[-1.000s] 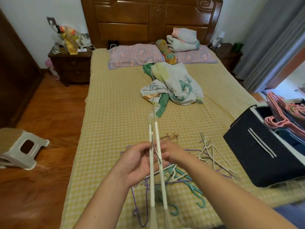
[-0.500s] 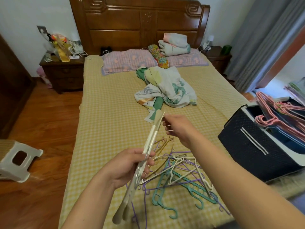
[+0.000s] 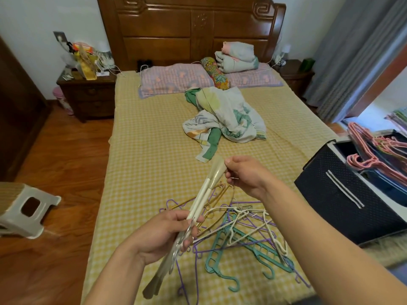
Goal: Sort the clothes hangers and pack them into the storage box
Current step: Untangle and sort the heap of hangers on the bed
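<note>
1. The left hand point(image 3: 167, 234) grips the white hangers point(image 3: 199, 200) mid-length, above the bed point(image 3: 149, 155).
2. Their long axis slants from lower left to upper right.
3. The right hand point(image 3: 244, 175) pinches their upper tip.
4. The storage box point(image 3: 343, 194) sits at the right.

hangers point(image 3: 237, 230) on bed point(image 3: 149, 150) | storage box point(image 3: 343, 199) right | stool point(image 3: 26, 212) left

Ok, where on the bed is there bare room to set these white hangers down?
Bare sheet runs along the bed's left side, between the edge and the crumpled blanket. Another strip lies between the blanket and the storage box. The near middle is crowded: the hanger pile spreads there, under your left hand holding the white hangers.
</note>
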Demonstrator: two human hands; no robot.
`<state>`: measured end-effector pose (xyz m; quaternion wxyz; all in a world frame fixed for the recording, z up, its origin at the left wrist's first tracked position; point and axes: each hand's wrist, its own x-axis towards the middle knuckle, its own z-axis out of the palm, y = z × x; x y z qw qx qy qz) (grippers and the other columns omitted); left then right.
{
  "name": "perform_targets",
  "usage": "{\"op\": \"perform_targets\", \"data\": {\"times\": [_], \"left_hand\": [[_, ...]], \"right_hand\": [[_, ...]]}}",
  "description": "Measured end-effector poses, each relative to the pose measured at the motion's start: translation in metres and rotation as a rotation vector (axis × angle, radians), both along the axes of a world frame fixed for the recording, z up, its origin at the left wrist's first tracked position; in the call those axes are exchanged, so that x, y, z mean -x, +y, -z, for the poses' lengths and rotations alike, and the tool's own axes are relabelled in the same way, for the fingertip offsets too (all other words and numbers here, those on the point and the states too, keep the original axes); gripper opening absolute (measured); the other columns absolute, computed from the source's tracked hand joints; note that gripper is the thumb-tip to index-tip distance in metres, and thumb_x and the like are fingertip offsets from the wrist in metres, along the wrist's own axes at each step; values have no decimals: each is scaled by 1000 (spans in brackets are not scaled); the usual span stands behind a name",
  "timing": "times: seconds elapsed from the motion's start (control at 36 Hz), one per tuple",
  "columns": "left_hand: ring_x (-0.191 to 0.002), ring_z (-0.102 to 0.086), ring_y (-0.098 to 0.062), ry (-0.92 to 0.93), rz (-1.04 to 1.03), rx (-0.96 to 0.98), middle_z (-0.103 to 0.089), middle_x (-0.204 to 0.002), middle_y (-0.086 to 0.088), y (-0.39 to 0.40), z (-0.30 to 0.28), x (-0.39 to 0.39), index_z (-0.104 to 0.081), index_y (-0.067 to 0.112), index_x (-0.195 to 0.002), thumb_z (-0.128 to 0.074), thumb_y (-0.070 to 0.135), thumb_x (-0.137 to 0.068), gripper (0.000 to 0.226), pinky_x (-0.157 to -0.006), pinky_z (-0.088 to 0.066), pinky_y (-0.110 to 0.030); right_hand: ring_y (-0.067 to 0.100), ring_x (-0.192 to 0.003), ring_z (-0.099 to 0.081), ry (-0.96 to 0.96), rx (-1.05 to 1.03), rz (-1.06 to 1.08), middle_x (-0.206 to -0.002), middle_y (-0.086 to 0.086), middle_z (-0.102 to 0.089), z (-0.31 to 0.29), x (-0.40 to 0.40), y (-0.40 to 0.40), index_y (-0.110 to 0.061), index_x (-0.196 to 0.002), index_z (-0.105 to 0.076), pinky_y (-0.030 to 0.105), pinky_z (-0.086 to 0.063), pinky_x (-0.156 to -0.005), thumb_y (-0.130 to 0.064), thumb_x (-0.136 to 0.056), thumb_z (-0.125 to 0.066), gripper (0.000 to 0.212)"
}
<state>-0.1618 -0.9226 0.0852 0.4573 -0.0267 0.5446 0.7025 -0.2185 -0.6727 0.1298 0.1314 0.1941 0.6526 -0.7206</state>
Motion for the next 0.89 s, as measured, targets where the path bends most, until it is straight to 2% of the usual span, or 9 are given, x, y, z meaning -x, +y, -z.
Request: {"op": "perform_targets", "data": {"times": [0.17,0.28,0.42,0.53,0.58,0.64,0.72,0.81,0.89], "left_hand": [[-57,-59,-22,-6,2,-26,-68,-92,-17,9,-3,0,-65,-3,-125,-57,4,-99,28,-53,-48,-29],[-69,-65,-28,-67,32,-67,-70,-103,-23,12,-4,-3,-63,-1,-129,-59,2,-98,32,-61,-55,-34],[-68,-66,-26,-56,-21,-66,-70,-95,-19,21,-4,5,-61,-7,-128,-56,-1,-98,31,-56,-53,-32],[-67,-66,-21,-154,-327,-125,-70,-85,-9,23,-1,18,-62,-1,-120,-47,-1,-100,24,-54,-54,-28],[-68,-69,-21,-248,-538,-196,-72,-85,-7,18,4,29,-62,5,-117,-46,3,-102,23,-56,-57,-30],[-68,-73,-21,-326,-724,-264,-73,-88,-6,12,9,38,-63,7,-115,-46,6,-103,21,-57,-60,-31],[-69,-76,-20,-346,-906,-310,-74,-88,-5,3,18,46,-63,8,-110,-45,6,-103,19,-63,-61,-34],[-79,-76,-20,-348,-1007,-322,-74,-92,-3,-1,26,48,-61,11,-117,-44,7,-104,21,-74,-55,-38],[-96,-70,-21,-369,-1077,-316,-70,-103,-2,0,29,46,-64,8,-108,-42,8,-106,21,-79,-53,-40]], "right_hand": [[9,-57,-46,-120,56,183,-69,4,-51,16,4,-6,-8,-86,-65,21,-47,-51,-9,-106,-43,29],[10,-52,-45,-175,-32,255,-64,5,-51,23,8,-6,-8,-80,-68,23,-47,-49,-7,-103,-39,37],[10,-48,-49,-163,-117,284,-68,4,-54,27,14,-5,-8,-91,-68,21,-46,-45,-17,-104,-40,32],[17,-69,-57,-126,-251,134,-90,6,-57,45,-5,-9,-13,-105,-59,27,-50,-57,-27,-106,-40,24],[16,-70,-60,-87,-323,-36,-90,6,-61,52,-27,-14,-8,-103,-63,29,-49,-62,-24,-105,-46,23],[15,-75,-61,-91,-297,-255,-86,4,-65,55,-56,-21,-2,-102,-65,28,-49,-68,-22,-104,-49,26],[14,-82,-65,-130,-222,-498,-88,5,-71,67,-92,-29,-7,-99,-67,31,-52,-77,-27,-103,-53,24],[19,-87,-70,-131,-200,-516,-95,12,-73,82,-113,-31,-11,-100,-69,36,-55,-84,-26,-99,-61,17],[21,-88,-70,-127,-276,-435,-90,3,-71,98,-125,-37,-15,-102,-69,34,-58,-82,-19,-93,-69,10]]}}
